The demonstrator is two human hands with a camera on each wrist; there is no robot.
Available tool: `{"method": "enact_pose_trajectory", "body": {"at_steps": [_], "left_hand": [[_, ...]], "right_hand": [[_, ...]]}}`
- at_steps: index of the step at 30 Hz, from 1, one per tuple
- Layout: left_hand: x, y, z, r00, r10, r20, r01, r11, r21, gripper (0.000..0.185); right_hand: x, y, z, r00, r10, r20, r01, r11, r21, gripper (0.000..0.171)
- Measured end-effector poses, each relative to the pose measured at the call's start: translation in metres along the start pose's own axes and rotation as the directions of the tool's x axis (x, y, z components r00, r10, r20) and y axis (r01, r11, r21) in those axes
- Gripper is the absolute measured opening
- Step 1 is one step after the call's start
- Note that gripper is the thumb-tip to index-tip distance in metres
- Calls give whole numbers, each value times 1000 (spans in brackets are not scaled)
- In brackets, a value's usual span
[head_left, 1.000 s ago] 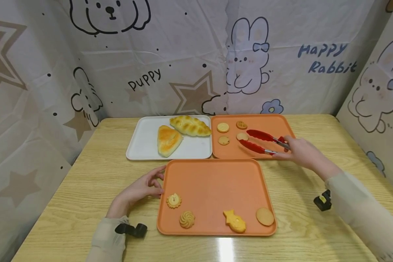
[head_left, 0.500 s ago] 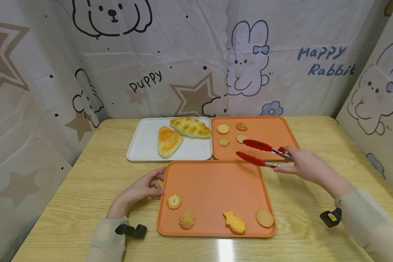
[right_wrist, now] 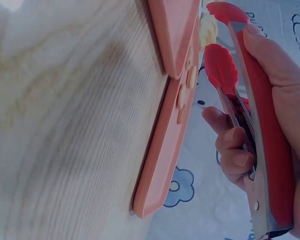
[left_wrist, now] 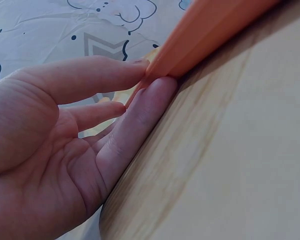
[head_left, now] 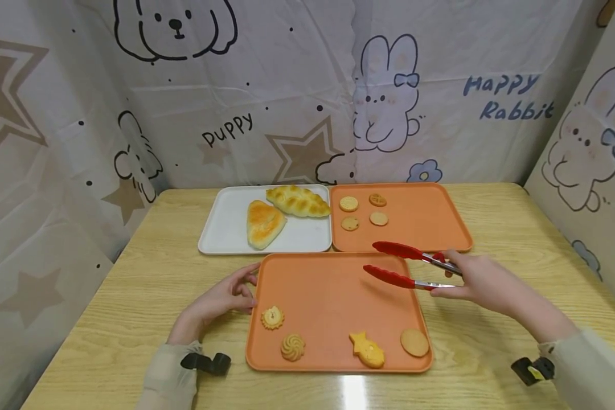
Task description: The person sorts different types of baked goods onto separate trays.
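Note:
My right hand [head_left: 487,282] grips a pair of red-tipped metal tongs [right_wrist: 270,130] by the handles. Their tips are spread, with nothing between them, over the right part of the near orange tray [head_left: 333,302]. At that tray's left rim, my left hand [head_left: 222,296] holds the edge between thumb and fingers, as the left wrist view [left_wrist: 85,115] shows close up. Along the tray's near side lie a sun-shaped cookie [head_left: 273,318], a swirl cookie [head_left: 292,347], a fish-shaped cookie [head_left: 367,349] and a plain round cookie [head_left: 414,343].
Behind stands a white tray [head_left: 220,228] with a triangular bread [head_left: 264,224] and a braided loaf [head_left: 298,201]. Beside it, a second orange tray [head_left: 425,216] bears several small cookies, including a round one [head_left: 378,218]. A printed cloth [head_left: 297,85] hangs behind the wooden table [head_left: 123,319].
My right hand has drawn the spread tongs back toward me, from over the far orange tray's cookies to over the near tray. The left hand has stayed at the rim.

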State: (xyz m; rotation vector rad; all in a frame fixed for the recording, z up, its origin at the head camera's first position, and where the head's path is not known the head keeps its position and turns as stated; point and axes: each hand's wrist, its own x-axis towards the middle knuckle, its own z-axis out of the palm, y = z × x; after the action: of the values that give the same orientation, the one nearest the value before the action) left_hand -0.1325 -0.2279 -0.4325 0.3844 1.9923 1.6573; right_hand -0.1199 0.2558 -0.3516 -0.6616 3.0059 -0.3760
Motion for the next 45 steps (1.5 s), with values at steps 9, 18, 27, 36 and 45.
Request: {"method": "enact_pose_trajectory", "body": {"at_steps": [9,18,27,36,45], "left_hand": [[2,1,0,1000,1,-5,-1,1000,19,82],[1,1,-2,1000,5,-5,-5,1000,8,81],[2,4,-1,999,-18,-26,19,999,28,82],[2,2,-1,1000,3,-11,-2,1000,23,82],[0,2,0,1000,3,-2,-3,1000,11,82]], "right_hand": [[-21,-14,-2,999,-27,32,27,1000,-3,62],[-38,-24,-1,992,-111,64,108,993,57,55],[-52,-35,-2,972,-166,165,136,975,175,56],[-64,-40,3,948,-174,268,100,958,269,58],[-67,-40,8,935,-144,326,72,972,223,64]]}}
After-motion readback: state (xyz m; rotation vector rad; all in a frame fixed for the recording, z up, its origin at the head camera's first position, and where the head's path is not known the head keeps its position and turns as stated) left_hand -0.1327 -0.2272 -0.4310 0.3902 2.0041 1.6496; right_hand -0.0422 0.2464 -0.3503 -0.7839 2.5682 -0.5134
